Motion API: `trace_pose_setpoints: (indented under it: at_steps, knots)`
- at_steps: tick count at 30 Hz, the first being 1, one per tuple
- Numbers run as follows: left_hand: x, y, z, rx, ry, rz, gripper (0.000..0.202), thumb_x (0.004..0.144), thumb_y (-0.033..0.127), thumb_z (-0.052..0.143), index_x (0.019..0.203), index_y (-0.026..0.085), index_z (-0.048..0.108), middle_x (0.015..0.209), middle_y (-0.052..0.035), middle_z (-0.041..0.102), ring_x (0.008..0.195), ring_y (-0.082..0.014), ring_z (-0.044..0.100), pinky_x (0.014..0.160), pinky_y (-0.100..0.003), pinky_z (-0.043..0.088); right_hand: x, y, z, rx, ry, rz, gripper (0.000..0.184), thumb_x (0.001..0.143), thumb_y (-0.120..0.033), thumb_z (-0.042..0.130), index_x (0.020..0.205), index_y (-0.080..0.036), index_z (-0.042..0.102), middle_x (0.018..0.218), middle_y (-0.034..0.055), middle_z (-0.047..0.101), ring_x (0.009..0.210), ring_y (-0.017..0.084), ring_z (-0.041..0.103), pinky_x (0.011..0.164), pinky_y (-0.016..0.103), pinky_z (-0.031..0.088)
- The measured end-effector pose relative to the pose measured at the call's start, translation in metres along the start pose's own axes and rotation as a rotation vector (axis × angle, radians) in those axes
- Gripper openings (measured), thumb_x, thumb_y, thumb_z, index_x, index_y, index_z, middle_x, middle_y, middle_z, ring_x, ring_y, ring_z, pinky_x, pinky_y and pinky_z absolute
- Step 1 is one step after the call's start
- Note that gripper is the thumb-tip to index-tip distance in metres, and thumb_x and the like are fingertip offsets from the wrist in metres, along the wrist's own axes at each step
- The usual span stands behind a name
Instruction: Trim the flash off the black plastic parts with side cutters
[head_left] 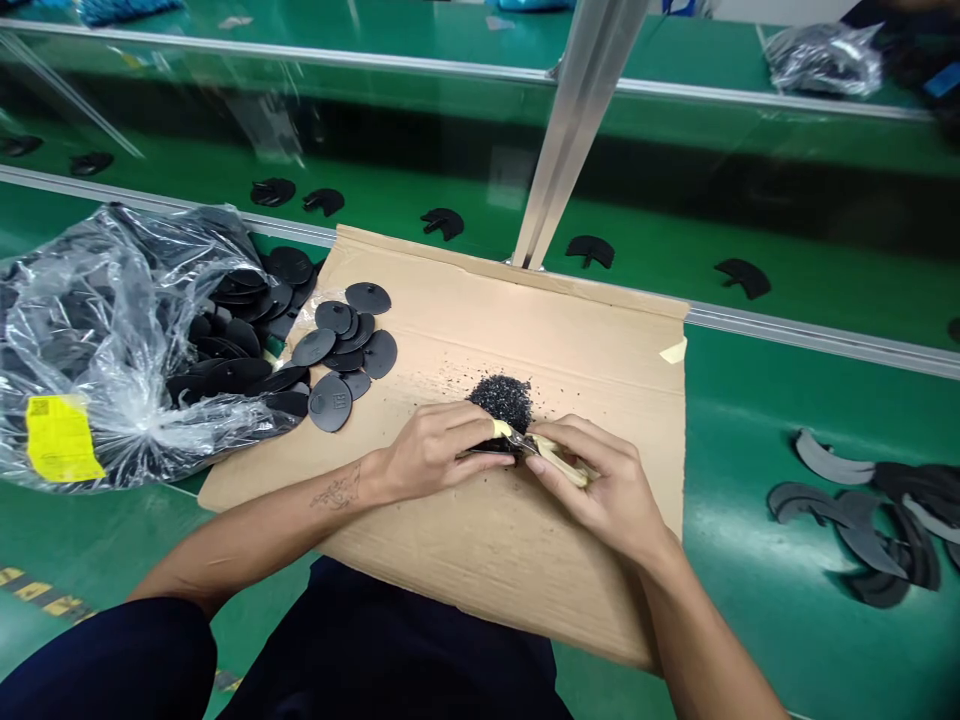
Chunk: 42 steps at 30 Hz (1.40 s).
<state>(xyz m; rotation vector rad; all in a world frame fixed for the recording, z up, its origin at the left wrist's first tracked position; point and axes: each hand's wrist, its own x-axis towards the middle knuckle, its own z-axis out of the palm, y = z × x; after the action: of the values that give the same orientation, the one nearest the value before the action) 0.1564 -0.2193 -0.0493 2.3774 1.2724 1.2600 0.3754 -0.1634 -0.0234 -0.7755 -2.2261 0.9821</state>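
In the head view, the left hand [435, 452] rests on a flat brown cardboard sheet [570, 320], towards its front edge. Its fingers are curled shut on a thin black flat piece [480, 456] (mostly hidden under them). Just beside it, the right hand [604, 490] grips a small cream-handled tool [559, 460], whose tip meets that piece. A small heap of black plastic shavings [502, 398] sits against the far side of the hands. Round black plastic discs [346, 345] spill over the sheet's left edge from a crumpled clear plastic bag [97, 320] with a yellow label [61, 438]. Beyond the far edge, black crescent parts [590, 250] lie spaced along a green conveyor belt [675, 250]. Dark curved offcuts [877, 520] lie on the green table [750, 600], past the sheet's right edge.
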Motion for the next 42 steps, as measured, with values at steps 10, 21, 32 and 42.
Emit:
trace_pose_setpoints:
  at_steps: [10,21,32,42]
  knots:
    - [0.001,0.0,0.0,0.094,0.034,0.076,0.019,0.09,0.027,0.072,0.097,0.011,0.065,0.085,-0.0078,0.074,0.074,-0.0162,0.069,0.065,-0.028,0.057,0.0,-0.002,0.0,0.02,-0.005,0.0,0.017,0.094,-0.029,0.064,0.106,-0.019,0.069,0.092,0.0074,0.072,0.079,0.018,0.066,0.069,0.032,0.053]
    - [0.001,0.0,-0.001,0.131,0.103,0.129,0.021,0.086,0.022,0.076,0.102,0.012,0.066,0.088,-0.0075,0.075,0.075,-0.0161,0.07,0.066,-0.028,0.057,0.001,-0.004,-0.003,0.052,-0.015,0.028,0.019,0.094,-0.03,0.064,0.109,-0.02,0.07,0.094,0.0071,0.072,0.08,0.018,0.066,0.069,0.032,0.053]
    - [0.001,0.005,0.002,-0.14,0.156,-0.013,0.02,0.088,0.024,0.075,0.104,0.013,0.072,0.085,-0.0082,0.075,0.072,-0.0136,0.068,0.066,-0.025,0.057,0.002,-0.007,-0.01,0.075,-0.047,0.099,0.02,0.094,-0.034,0.064,0.107,-0.022,0.071,0.093,0.0054,0.072,0.073,0.016,0.062,0.065,0.03,0.049]
    - [0.011,-0.003,-0.007,-0.796,0.12,-0.772,0.032,0.088,0.042,0.071,0.104,0.014,0.075,0.102,-0.0085,0.078,0.09,-0.0187,0.075,0.077,-0.025,0.062,0.003,0.023,-0.018,-0.344,0.231,0.218,0.03,0.096,-0.045,0.057,0.105,-0.02,0.069,0.094,0.0082,0.071,0.078,0.022,0.063,0.071,0.035,0.05]
